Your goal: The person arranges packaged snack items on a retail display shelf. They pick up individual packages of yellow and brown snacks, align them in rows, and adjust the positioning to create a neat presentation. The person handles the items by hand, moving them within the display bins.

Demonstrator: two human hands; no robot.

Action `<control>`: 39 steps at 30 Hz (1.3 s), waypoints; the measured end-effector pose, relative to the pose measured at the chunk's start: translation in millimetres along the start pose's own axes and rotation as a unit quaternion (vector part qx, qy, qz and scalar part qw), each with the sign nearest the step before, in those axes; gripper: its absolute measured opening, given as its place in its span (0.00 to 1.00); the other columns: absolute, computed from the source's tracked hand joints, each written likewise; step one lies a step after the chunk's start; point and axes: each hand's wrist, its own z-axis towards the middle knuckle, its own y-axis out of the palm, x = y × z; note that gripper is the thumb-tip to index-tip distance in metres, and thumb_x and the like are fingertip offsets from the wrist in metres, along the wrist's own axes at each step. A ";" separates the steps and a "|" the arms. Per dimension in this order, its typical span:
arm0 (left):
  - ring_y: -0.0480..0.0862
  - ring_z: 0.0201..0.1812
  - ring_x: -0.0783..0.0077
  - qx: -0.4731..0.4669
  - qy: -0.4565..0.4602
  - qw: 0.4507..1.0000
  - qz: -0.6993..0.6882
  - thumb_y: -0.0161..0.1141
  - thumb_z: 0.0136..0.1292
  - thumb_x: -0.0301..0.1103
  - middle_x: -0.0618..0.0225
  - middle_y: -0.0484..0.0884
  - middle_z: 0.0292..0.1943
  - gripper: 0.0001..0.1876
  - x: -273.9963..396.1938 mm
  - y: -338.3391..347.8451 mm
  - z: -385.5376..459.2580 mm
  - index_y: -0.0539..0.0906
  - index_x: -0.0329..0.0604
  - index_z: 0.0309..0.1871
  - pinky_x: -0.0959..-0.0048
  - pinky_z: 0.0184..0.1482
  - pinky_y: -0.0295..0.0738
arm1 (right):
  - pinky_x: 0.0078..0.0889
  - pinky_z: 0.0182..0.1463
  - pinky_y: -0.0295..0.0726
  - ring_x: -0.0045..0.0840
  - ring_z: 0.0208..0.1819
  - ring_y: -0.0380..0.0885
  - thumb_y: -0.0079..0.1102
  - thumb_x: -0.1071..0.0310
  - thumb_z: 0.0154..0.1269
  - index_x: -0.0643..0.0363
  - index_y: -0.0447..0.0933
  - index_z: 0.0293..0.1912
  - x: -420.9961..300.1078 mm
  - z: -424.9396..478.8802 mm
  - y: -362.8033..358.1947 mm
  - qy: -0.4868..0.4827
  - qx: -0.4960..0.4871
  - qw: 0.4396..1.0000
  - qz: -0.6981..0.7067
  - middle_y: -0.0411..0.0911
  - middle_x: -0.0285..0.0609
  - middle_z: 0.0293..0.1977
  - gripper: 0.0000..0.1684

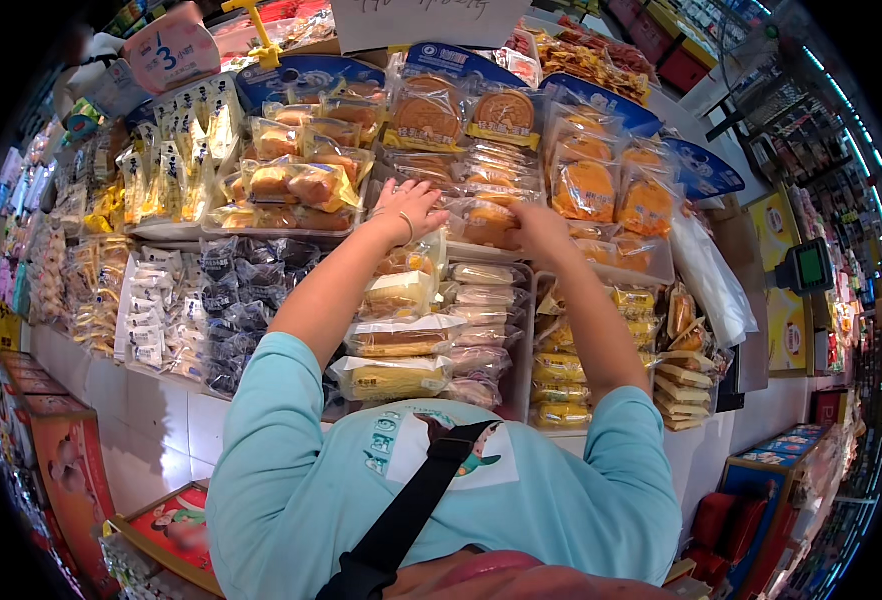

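My left hand, a thin bracelet at its wrist, lies spread and palm down over wrapped round cakes in the middle of the display. To its right, my right hand touches the end of a wrapped round cake at the front of a row; its fingertips are partly hidden, so its grip is unclear. Behind my hands, large round wafer-like cakes stand upright in clear wrappers. Below them are long wrapped cakes and a column of pale wrapped cakes. Wrapped buns fill a tray at the left.
Dark wrapped snacks and small white packets lie front left. Orange wrapped cakes, a plastic bag and a scale display are at the right. A patterned box stands at lower left, and part of a person is at upper left.
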 end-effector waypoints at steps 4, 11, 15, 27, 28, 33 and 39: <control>0.52 0.68 0.62 0.015 -0.010 0.999 -0.034 0.40 0.62 0.58 0.63 0.54 0.67 0.34 -4.6 7.1 3.2 0.56 0.47 0.66 0.57 0.66 0.43 | 0.37 0.37 0.72 0.36 0.38 0.75 0.59 0.61 0.48 0.54 0.73 0.34 0.3 7.2 -51.7 0.030 -0.009 0.998 0.052 0.77 0.41 0.32 0.12; 0.51 0.68 0.58 0.340 -0.050 0.905 -0.252 0.52 0.57 0.50 0.60 0.45 0.69 0.42 -11.8 19.7 8.3 0.46 0.44 0.69 0.60 0.66 0.45 | 0.36 0.40 0.73 0.37 0.40 0.76 0.59 0.60 0.50 0.55 0.72 0.40 -33.4 71.9 -67.9 -0.005 0.049 0.994 0.094 0.77 0.43 0.34 0.17; 0.48 0.69 0.57 0.364 -0.009 0.928 -0.080 0.50 0.58 0.50 0.62 0.45 0.69 0.36 -13.6 23.6 14.2 0.53 0.48 0.67 0.58 0.66 0.43 | 0.36 0.43 0.73 0.39 0.39 0.76 0.62 0.62 0.49 0.58 0.71 0.46 -52.3 117.0 -40.2 -0.090 0.074 0.986 0.116 0.78 0.47 0.35 0.23; 0.51 0.68 0.61 0.063 -0.060 0.996 0.001 0.37 0.63 0.59 0.64 0.53 0.67 0.32 3.1 -7.6 8.8 0.62 0.50 0.64 0.51 0.64 0.48 | 0.37 0.53 0.67 0.40 0.50 0.68 0.63 0.60 0.49 0.61 0.68 0.48 -2.6 74.6 8.9 -0.072 0.223 0.968 0.086 0.71 0.46 0.45 0.27; 0.54 0.67 0.62 0.102 -0.056 0.993 -0.002 0.40 0.62 0.58 0.64 0.56 0.65 0.31 2.9 -3.5 8.4 0.64 0.49 0.62 0.53 0.64 0.48 | 0.38 0.53 0.67 0.39 0.51 0.67 0.63 0.59 0.48 0.60 0.68 0.48 2.5 64.4 13.2 -0.072 0.183 0.979 0.050 0.71 0.46 0.45 0.28; 0.54 0.67 0.65 0.085 -0.017 0.996 0.017 0.55 0.55 0.49 0.67 0.58 0.64 0.29 -0.1 -25.4 21.4 0.65 0.52 0.60 0.56 0.64 0.48 | 0.38 0.53 0.66 0.37 0.52 0.68 0.65 0.57 0.45 0.58 0.66 0.51 14.7 37.8 33.5 -0.138 0.186 0.969 -0.080 0.70 0.46 0.46 0.33; 0.50 0.68 0.63 0.160 0.045 0.973 0.163 0.62 0.49 0.46 0.67 0.56 0.65 0.40 -18.4 -63.5 44.8 0.56 0.57 0.66 0.52 0.65 0.44 | 0.37 0.50 0.64 0.33 0.53 0.67 0.64 0.47 0.42 0.56 0.66 0.50 3.9 47.2 44.9 -0.104 0.219 0.964 -0.105 0.70 0.43 0.47 0.37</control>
